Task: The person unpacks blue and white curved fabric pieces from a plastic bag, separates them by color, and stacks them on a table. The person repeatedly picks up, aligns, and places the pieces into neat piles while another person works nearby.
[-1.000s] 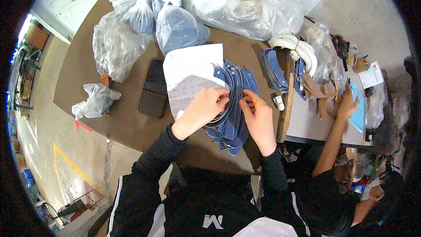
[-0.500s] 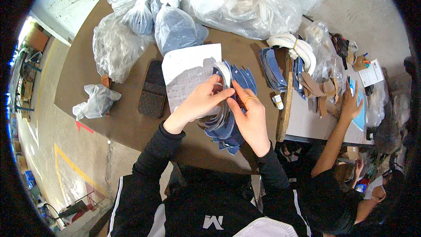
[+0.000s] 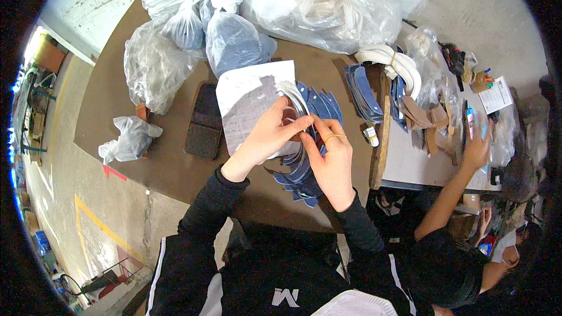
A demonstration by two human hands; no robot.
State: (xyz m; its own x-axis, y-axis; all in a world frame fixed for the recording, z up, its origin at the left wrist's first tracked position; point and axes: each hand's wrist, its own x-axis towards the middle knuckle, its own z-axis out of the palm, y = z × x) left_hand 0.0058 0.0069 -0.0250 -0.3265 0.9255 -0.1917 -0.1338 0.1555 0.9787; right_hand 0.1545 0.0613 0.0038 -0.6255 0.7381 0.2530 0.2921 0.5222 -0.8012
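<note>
A thin grey curved strip point(image 3: 291, 95) was pinched between the fingertips of the left hand point(image 3: 266, 134) and right hand point(image 3: 332, 158), above fanned blue curved fabric pieces point(image 3: 304, 164) on the brown table point(image 3: 170, 169); both wrists were bent inward.

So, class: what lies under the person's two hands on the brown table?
Under the left hand and right hand lies a fanned stack of blue cut pieces, beside a white paper sheet. The hands cover the stack's middle.
</note>
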